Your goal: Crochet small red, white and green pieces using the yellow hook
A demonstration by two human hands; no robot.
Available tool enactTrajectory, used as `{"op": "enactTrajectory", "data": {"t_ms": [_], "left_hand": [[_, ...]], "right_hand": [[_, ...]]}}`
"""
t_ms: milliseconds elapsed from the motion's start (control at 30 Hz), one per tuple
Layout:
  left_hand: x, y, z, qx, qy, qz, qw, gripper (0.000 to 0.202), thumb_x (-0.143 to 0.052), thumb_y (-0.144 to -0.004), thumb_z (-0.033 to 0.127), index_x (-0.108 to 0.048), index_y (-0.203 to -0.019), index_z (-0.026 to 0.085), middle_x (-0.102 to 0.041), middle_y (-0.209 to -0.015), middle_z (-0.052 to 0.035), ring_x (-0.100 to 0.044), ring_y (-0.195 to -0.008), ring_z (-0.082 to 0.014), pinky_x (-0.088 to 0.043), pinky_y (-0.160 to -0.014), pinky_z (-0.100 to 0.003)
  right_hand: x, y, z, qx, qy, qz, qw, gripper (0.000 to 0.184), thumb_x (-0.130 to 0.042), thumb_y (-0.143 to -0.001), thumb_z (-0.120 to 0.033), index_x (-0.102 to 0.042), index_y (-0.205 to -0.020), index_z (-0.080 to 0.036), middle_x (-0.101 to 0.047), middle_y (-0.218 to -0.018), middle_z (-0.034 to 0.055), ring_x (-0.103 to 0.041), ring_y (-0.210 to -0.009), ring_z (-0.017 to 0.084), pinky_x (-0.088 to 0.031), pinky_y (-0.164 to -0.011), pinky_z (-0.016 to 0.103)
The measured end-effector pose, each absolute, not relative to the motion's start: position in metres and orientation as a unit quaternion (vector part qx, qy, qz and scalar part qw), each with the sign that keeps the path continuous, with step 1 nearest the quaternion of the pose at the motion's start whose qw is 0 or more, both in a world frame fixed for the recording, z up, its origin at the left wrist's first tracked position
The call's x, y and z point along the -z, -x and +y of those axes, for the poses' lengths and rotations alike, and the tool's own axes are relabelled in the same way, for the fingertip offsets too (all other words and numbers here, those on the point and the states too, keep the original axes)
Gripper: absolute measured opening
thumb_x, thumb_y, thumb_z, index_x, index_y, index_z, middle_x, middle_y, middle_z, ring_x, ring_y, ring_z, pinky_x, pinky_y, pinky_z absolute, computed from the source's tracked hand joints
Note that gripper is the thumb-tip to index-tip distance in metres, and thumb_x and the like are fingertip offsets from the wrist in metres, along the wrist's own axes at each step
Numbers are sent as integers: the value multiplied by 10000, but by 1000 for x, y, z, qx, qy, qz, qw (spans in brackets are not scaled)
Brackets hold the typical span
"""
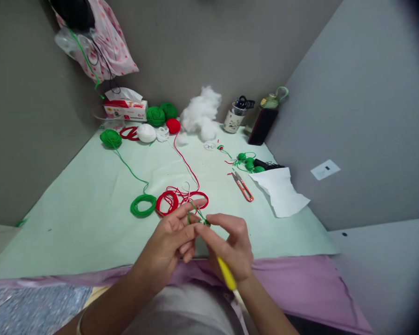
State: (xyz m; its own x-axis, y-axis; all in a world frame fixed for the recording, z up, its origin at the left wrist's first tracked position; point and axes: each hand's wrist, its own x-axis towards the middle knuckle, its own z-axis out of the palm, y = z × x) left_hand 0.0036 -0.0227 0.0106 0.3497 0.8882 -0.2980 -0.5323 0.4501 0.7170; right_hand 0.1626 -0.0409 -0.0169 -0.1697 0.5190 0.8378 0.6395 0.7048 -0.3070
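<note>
Close together above the table's front edge, my two hands meet at a small green crochet piece (pixel 205 223). My left hand (pixel 172 235) pinches it between thumb and fingers, with green yarn running over the raised index finger. In my right hand (pixel 232 242) is a crochet hook (pixel 226 273) with a yellow handle. Its tip is hidden at the piece, where the right thumb and index finger also touch. Just beyond the hands lie a coil of green yarn (pixel 143 205) and coils of red yarn (pixel 166 203) with loose strands.
Orange thread snips (pixel 243 187) and white paper (pixel 282 193) lie to the right, near small green balls (pixel 249 164). Along the back are green yarn balls (pixel 156 116), white stuffing (pixel 200 114), a tissue box (pixel 126 109), a pen cup (pixel 233 118) and a bottle (pixel 264 122).
</note>
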Motion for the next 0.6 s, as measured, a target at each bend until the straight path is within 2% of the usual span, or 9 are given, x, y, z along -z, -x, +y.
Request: {"op": "enactTrajectory", "data": {"t_ms": [100, 167, 233, 333, 433, 533, 600], "left_hand": [[-13, 1, -20, -440, -216, 333, 806, 440, -945, -744, 236, -806, -1155, 164, -469, -651, 102, -230, -430, 18, -292, -368, -89], [-14, 2, -20, -456, -228, 337, 792, 447, -938, -751, 217, -797, -1174, 184, -555, -732, 79, -247, -414, 36, -285, -357, -91], [-13, 1, -21, -456, -258, 340, 781, 458, -937, -757, 236, -791, -1191, 210, -625, -828, 52, -283, -396, 44, -304, -345, -107], [-10, -3, -23, -465, -295, 346, 760, 467, -934, -767, 256, -792, -1211, 226, -634, -849, 42, -366, -418, 17, -393, -367, -134], [-7, -5, -22, -495, -295, 347, 740, 491, -953, -745, 254, -799, -1211, 226, -631, -859, 39, -412, -452, 0, -446, -402, -148], [-8, -4, -19, -470, -247, 332, 780, 459, -963, -737, 285, -818, -1163, 195, -572, -765, 62, -313, -430, 18, -367, -377, -127], [-8, -2, -17, -441, -213, 329, 807, 406, -953, -754, 275, -831, -1125, 165, -489, -682, 85, -246, -443, 17, -322, -385, -109]], "right_hand": [[13, -163, -40, -160, 393, -671, 609, 267, -549, -1042, -138, -755, -1153, -267, -777, -992, 52, -720, -878, 198, -618, -747, 352], [10, -162, -37, -276, 377, -594, 654, 225, -575, -1047, -183, -781, -1069, -271, -775, -924, 40, -699, -822, 194, -592, -695, 343], [8, -160, -35, -330, 368, -564, 661, 198, -618, -1037, -209, -802, -1013, -278, -780, -925, 42, -709, -862, 203, -590, -716, 346], [10, -156, -34, -313, 385, -588, 638, 240, -627, -1029, -158, -810, -1070, -307, -796, -966, 36, -735, -939, 212, -606, -801, 366], [16, -156, -40, -193, 405, -668, 593, 376, -643, -998, -93, -775, -1244, -344, -793, -1038, 47, -743, -953, 217, -616, -808, 370], [18, -160, -44, -91, 395, -733, 547, 466, -692, -957, -86, -738, -1353, -327, -780, -1160, 90, -735, -1040, 249, -620, -845, 392], [16, -161, -43, -133, 402, -695, 580, 399, -658, -982, -94, -766, -1293, -318, -784, -1109, 76, -729, -986, 233, -613, -820, 384]]}}
